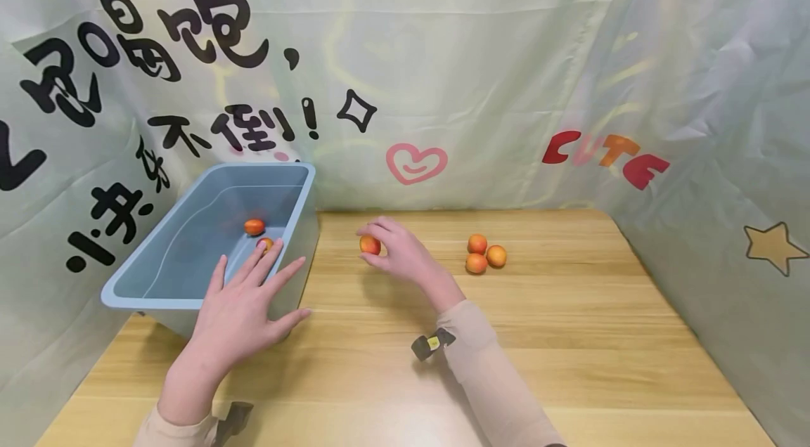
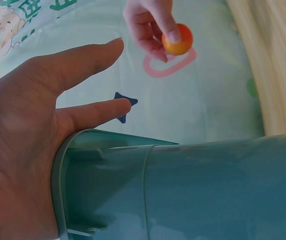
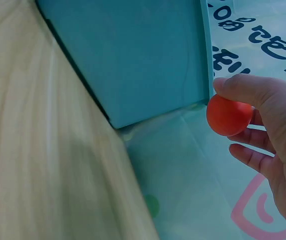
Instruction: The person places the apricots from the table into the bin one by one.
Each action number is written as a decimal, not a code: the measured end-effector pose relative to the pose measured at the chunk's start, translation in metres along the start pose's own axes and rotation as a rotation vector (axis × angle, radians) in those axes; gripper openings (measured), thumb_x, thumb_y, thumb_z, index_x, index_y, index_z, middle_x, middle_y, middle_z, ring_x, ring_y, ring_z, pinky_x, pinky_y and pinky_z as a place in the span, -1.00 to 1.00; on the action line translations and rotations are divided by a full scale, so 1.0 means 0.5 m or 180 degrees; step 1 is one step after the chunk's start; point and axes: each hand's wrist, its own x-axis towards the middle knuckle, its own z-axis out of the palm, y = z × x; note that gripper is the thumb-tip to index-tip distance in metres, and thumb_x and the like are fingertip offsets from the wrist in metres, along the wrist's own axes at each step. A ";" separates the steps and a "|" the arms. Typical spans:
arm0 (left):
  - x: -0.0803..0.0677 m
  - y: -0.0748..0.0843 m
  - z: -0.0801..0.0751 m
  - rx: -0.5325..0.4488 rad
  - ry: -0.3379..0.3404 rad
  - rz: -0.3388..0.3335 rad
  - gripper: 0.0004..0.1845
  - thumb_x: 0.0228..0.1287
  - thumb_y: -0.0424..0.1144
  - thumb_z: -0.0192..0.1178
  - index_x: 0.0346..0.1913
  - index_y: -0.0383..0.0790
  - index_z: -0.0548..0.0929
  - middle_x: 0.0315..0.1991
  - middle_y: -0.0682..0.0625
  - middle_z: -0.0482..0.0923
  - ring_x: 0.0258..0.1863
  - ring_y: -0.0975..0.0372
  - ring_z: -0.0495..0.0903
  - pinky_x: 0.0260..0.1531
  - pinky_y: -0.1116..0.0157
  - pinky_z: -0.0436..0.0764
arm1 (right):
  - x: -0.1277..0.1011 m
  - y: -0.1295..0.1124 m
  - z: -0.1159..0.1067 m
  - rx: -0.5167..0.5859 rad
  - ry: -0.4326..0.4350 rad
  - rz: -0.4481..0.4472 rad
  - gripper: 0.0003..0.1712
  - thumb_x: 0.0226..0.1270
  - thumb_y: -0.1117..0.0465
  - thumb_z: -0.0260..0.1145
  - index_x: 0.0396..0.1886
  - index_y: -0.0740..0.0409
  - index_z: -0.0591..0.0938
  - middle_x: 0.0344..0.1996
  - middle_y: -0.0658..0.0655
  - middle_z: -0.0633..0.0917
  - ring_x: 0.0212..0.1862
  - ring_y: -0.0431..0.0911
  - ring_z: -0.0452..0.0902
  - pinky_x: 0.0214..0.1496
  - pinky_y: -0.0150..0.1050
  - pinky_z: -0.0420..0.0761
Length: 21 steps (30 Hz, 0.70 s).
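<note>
My right hand (image 1: 406, 255) pinches a small round orange-red fruit (image 1: 369, 244) between thumb and fingers, above the table to the right of a blue plastic tub (image 1: 152, 303). The right wrist view shows the same fruit (image 3: 228, 116) at the fingertips. My left hand (image 1: 237, 313), fingers straight and spread, rests on the tub's near rim. Inside the tub lie an orange-red fruit (image 1: 254, 226) and a second fruit (image 1: 266, 244), the latter partly hidden by the left fingers. Three similar fruits (image 1: 477, 263) sit close together on the table, right of my right hand.
The wooden table (image 1: 569, 334) carries the tub on its left side. A pale printed cloth (image 1: 493, 67) hangs behind the table and along both sides. The tub's far end stands close to this cloth.
</note>
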 end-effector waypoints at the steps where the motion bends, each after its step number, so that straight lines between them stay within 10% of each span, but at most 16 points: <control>1: 0.001 0.000 0.000 0.0004 -0.0006 0.0001 -0.23 0.05 0.33 0.27 0.36 0.20 0.43 0.49 -0.09 0.23 0.49 0.00 0.19 0.34 -0.34 0.00 | 0.005 0.000 0.000 0.0012 0.0023 -0.0005 -0.62 0.13 0.19 0.49 -0.04 0.15 0.67 -0.08 0.08 0.66 -0.02 -0.08 0.59 0.11 -0.27 0.62; 21: 0.001 -0.003 0.000 0.0033 0.0011 0.0009 -0.22 0.03 0.33 0.29 0.35 0.20 0.44 0.48 -0.10 0.25 0.48 0.00 0.20 0.33 -0.35 0.03 | 0.106 -0.034 0.019 0.0113 0.0086 -0.0121 -0.62 0.20 0.15 0.45 0.01 0.13 0.66 -0.04 0.06 0.66 0.01 -0.12 0.56 0.16 -0.38 0.58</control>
